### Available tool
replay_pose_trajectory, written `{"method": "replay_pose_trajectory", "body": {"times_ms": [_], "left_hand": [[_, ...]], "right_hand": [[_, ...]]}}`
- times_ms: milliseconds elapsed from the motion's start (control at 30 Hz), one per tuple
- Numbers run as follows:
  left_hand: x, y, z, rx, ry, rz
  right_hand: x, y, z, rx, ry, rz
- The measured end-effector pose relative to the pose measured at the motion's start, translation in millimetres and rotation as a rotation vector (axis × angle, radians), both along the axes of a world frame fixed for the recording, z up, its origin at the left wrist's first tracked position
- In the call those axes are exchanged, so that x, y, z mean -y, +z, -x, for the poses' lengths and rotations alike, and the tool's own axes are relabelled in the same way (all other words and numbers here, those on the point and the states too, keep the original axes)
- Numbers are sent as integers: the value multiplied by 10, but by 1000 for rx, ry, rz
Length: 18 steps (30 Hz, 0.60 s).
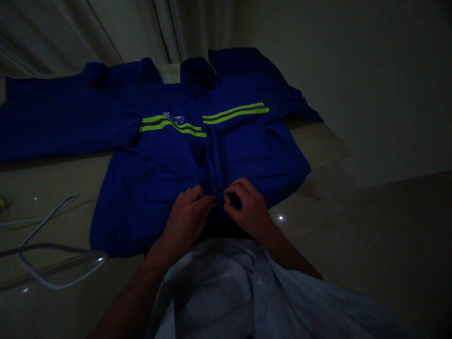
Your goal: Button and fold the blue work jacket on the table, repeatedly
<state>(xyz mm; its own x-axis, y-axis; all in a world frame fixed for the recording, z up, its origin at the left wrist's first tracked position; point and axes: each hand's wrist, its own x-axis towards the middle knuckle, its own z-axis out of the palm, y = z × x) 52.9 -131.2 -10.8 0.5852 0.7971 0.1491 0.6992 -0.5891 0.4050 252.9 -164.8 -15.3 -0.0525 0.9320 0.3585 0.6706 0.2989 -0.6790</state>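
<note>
A blue work jacket [162, 157] with yellow-green reflective stripes and a small white chest logo lies spread on a table, its collar away from me. At the bottom of its front opening, my left hand [190, 209] is closed, thumb and fingers pinching the left front edge. Close beside it, my right hand [247, 205] pinches the other front edge near the hem. Between the fingertips the fabric is bunched, and the fastening there is too dark to make out. Above the hands, the front placket [214, 160] stands slightly raised up to the stripe.
Looped pale cables [52, 282] hang over the front left edge of the table [323, 141]. A small yellow object [3, 203] sits at the far left. Behind the table hang curtains [130, 28], with a plain wall [353, 84] to the right. The room is dim.
</note>
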Motion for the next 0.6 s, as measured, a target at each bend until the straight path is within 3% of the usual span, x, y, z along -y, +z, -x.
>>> {"method": "replay_pose_trajectory", "body": {"times_ms": [133,333,600], "left_hand": [[34,-1,-38,-26,43,-63],[120,10,-80,-121,27,-266],[163,80,-109,-199,-2,-273]], "right_hand": [[35,50,22,31,34,76],[65,50,83,145,-21,23],[67,5,150,250,-146,-36]]}}
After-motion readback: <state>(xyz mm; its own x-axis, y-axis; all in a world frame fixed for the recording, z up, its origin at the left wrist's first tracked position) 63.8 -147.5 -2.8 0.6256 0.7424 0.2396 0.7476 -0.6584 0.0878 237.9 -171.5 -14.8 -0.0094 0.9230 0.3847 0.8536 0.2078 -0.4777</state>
